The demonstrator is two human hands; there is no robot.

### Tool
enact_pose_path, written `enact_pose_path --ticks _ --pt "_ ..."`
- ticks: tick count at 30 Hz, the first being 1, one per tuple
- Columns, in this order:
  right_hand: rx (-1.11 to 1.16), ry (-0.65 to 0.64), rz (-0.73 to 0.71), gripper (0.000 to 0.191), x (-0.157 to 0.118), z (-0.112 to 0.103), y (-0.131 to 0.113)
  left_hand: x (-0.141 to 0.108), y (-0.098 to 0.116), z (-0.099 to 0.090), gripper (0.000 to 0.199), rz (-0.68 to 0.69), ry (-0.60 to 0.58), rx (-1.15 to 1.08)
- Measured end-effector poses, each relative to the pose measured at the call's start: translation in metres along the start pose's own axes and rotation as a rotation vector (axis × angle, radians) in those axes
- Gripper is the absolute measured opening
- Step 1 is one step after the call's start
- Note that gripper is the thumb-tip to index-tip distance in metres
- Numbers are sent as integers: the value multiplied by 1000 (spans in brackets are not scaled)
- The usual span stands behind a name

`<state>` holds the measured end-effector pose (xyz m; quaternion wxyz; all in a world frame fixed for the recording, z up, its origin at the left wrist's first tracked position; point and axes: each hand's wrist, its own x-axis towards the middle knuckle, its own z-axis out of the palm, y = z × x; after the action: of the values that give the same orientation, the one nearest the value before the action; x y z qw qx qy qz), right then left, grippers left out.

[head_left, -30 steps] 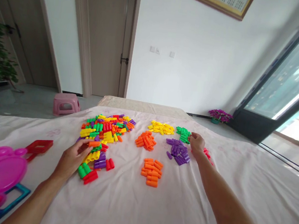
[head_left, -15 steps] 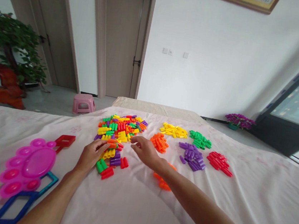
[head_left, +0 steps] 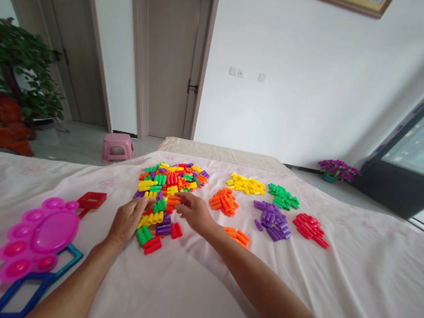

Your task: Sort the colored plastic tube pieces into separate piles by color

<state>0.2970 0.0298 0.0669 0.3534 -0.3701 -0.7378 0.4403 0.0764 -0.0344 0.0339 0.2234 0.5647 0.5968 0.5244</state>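
Observation:
A mixed pile of bullet-shaped plastic building blocks point(head_left: 172, 179) lies ahead of both hands. My left hand point(head_left: 127, 220) is curled at the pile's near left side, its fingertips closed on a green block point(head_left: 159, 205); part of the fingers is hidden. My right hand point(head_left: 195, 212) reaches in from the right, thumb and fingers pinched on an orange block point(head_left: 172, 202). Just below the hands lie yellow blocks point(head_left: 150, 219), purple blocks point(head_left: 164, 226), red blocks point(head_left: 153, 245) and green blocks point(head_left: 144, 235).
Single-colour heaps sit to the right: yellow point(head_left: 246, 184), green point(head_left: 283, 197), orange point(head_left: 224, 201), purple point(head_left: 272, 220) and red point(head_left: 310, 229). More orange blocks point(head_left: 237, 236) lie beside my right forearm. At left is a pink paw-shaped toy point(head_left: 54, 230) with blue and red frames around it.
The orange block at my left fingertips is now at my right fingers. My right hand has shifted left and slightly nearer, uncovering more orange blocks beside the forearm.

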Motion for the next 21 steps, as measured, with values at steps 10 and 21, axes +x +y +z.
enact_pose_path --ticks 10,21 --pt "-210 397 88 47 -18 -136 51 4 -1 -2 48 -78 80 130" --pt "-396 480 98 45 -50 -161 65 6 -6 -6 43 -158 105 315"
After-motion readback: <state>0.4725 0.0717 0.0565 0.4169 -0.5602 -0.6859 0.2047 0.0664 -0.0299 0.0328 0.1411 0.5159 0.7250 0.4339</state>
